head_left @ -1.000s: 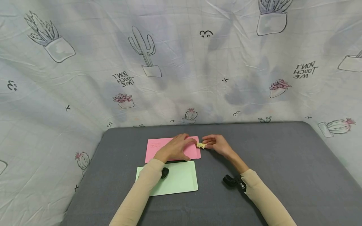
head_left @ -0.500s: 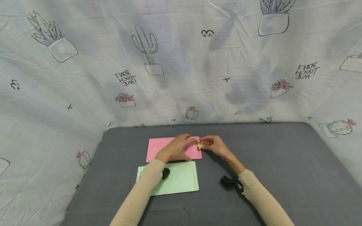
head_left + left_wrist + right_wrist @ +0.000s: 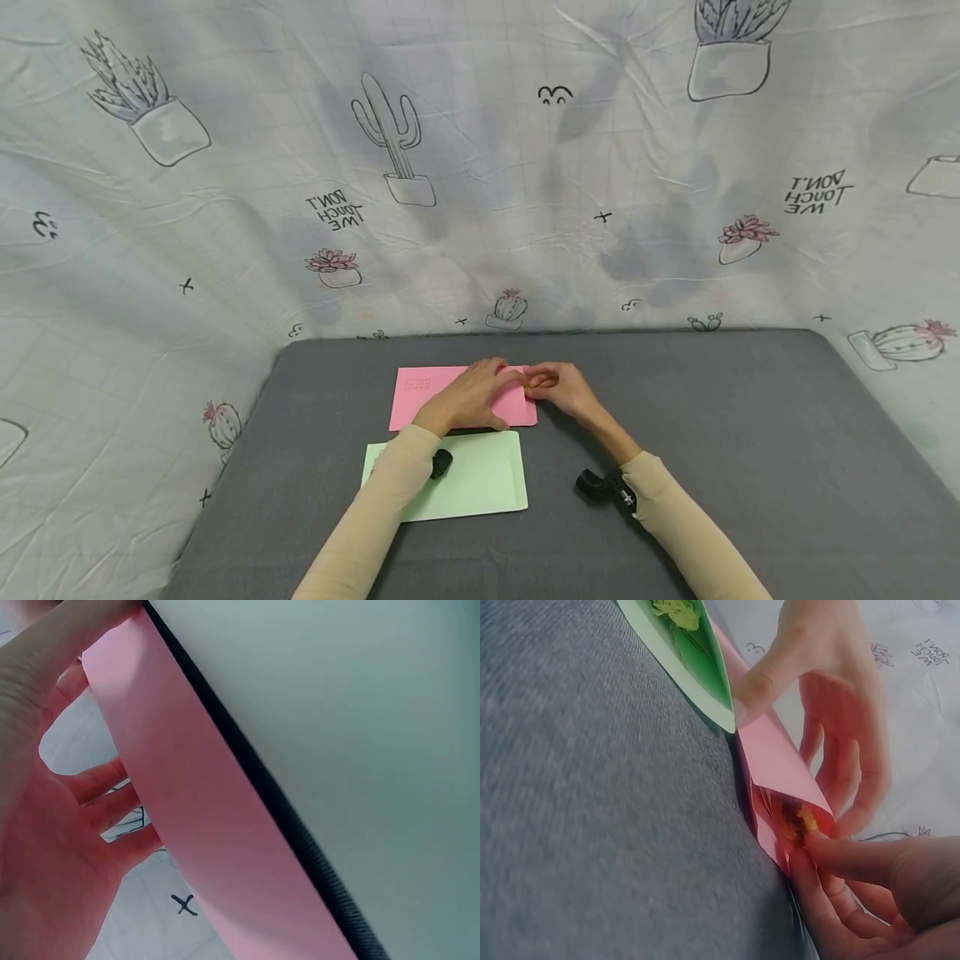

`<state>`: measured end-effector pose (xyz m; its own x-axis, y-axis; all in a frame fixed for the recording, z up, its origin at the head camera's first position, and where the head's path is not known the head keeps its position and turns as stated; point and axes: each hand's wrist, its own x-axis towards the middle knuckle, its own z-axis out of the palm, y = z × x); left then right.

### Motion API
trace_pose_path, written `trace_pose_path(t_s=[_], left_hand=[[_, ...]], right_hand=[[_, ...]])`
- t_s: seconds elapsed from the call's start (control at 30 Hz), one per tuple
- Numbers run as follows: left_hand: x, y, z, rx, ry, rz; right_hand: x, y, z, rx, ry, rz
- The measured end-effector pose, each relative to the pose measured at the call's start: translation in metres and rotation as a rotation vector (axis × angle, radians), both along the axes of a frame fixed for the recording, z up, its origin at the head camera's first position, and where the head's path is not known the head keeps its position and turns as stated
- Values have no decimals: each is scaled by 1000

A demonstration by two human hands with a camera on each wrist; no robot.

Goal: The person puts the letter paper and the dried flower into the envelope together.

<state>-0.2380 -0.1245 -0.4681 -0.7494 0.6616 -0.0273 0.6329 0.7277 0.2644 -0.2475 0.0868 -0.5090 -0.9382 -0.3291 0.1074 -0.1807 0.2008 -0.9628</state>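
Note:
A pink envelope (image 3: 423, 398) lies toward the back of the grey table. My left hand (image 3: 467, 398) spans it near the right end, thumb at the near edge and fingers at the far edge, and the envelope's mouth gapes in the right wrist view. At that mouth my right hand (image 3: 567, 390) pinches a small yellow, crumpled flower-like piece (image 3: 804, 817) between thumb and fingers. Most of this piece is inside the opening; the fingertips hide part of it.
A light green envelope (image 3: 480, 479) lies in front of the pink one, partly under the left forearm. Its bulging mouth shows a yellowish flower-like piece (image 3: 679, 613) inside. A patterned cloth (image 3: 480, 208) hangs behind the table (image 3: 712, 433).
My right hand has moved left to the pink envelope's mouth, taking the yellow flower-like piece inside, so it is nearly hidden in the head view. The left hand stays on the envelope.

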Motion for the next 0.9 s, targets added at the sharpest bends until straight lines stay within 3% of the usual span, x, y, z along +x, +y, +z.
trace_pose_path(t_s=[0.3,0.5,0.6,0.77,0.9], left_hand=[[-1,2,-2,8,19,-23],[-3,4,-2,12,17,-30],[-3,4,-2,12,-23,-6],[-4,1,-2,-9,-81,23],[1,-5,5,27,-78,43]], right_hand=[[2,-11,0,14,-46,-91],[3,-8,1,0,-52,-86],[6,-2,3,14,-35,-74],[15,17,10,123,31,-85],[26,41,16,277,184,-135]])
